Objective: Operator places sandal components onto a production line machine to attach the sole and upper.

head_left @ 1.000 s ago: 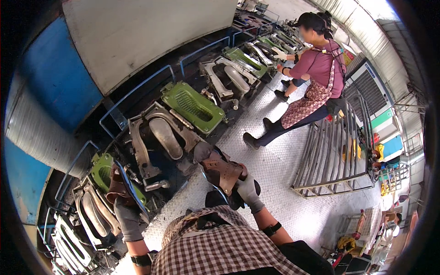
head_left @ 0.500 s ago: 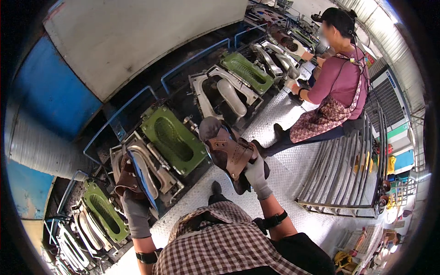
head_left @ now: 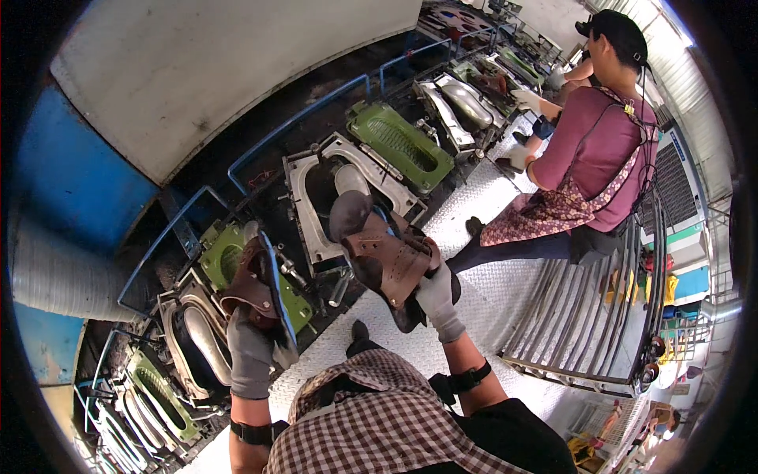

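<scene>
Just beyond the checked apron (head_left: 383, 419), to its left, the left hand (head_left: 251, 347), in a grey glove, is closed around the near end of the left shoe (head_left: 254, 278). That brown shoe stretches from the hand away from the apron, tilted, a blue edge along its right side.

Ahead of the apron and right of its middle, the right hand (head_left: 439, 306), also gloved, is clamped on the heel end of the right shoe (head_left: 388, 257), whose toe points away from the apron.

Past the left shoe from the apron lies a green mould (head_left: 225, 251); I cannot tell whether they touch. Farther from the apron, behind the right shoe, sits a metal mould (head_left: 349, 180). Right of the apron, beyond the right hand, stands a barred rack (head_left: 564, 320). Farthest ahead of the apron, to the right, is a person (head_left: 588, 142) in purple.
</scene>
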